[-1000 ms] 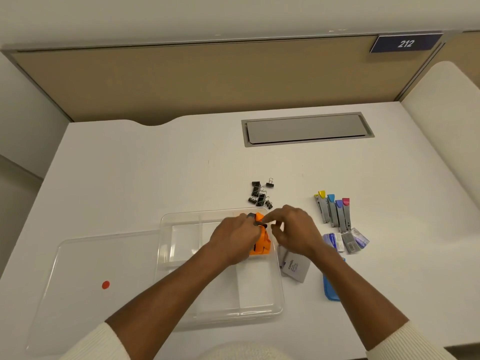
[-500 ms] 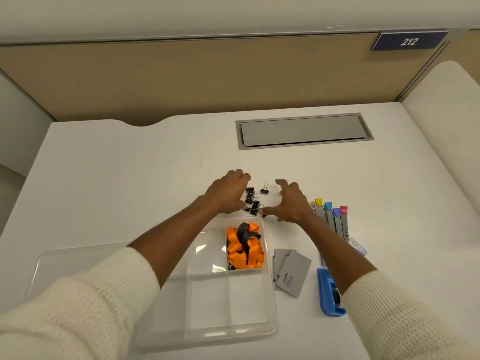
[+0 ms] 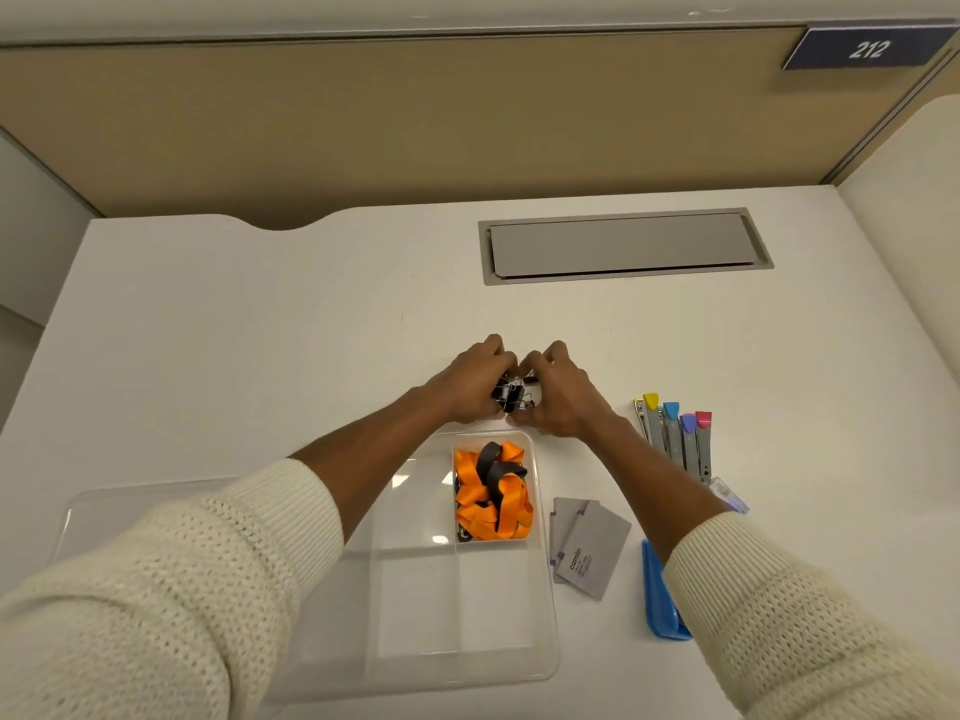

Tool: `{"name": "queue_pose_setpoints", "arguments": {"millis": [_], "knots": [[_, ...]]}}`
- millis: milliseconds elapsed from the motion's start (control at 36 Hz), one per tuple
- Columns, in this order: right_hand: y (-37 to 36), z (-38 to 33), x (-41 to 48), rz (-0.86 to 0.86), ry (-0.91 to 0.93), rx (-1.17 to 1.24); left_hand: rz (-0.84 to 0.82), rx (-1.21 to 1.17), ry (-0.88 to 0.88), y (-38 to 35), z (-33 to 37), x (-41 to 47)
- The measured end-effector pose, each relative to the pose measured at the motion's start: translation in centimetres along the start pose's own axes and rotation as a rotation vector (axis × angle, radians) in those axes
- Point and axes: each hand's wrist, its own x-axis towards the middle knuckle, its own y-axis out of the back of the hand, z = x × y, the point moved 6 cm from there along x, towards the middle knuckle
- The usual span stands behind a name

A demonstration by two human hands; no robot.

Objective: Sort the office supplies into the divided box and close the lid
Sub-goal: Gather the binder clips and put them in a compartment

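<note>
A clear divided box (image 3: 545, 615) lies on the white desk in front of me. Its far right compartment holds an orange and black lanyard (image 3: 492, 493). Just beyond the box, my left hand (image 3: 470, 381) and my right hand (image 3: 558, 394) are cupped together around a heap of black binder clips (image 3: 511, 396), fingers curled in on them from both sides. Right of the box lie grey cards (image 3: 589, 548), a blue stapler (image 3: 660, 595) partly under my right sleeve, and a row of small staplers with coloured tips (image 3: 675, 439).
The box's clear lid (image 3: 98, 511) lies flat to the left, mostly under my left sleeve. A grey cable hatch (image 3: 623, 246) is set in the desk farther back. A tan partition stands behind the desk, a white divider at the right.
Both hands left the lanyard in the box, reached past the box and have closed in around the binder clips, gathering them into one heap.
</note>
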Motion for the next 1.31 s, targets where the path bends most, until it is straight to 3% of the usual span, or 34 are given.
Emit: {"name": "queue_pose_setpoints", "arguments": {"millis": [861,1306], "knots": [[-0.1,-0.3,1.2,-0.007,-0.025,0.079,0.079,-0.208,0.124,-0.5,0.0,0.1],[1.4,2.7,-0.1,0.030,-0.241,0.185,0.058,-0.003,-0.001,-1.2,1.3,0.7]]}}
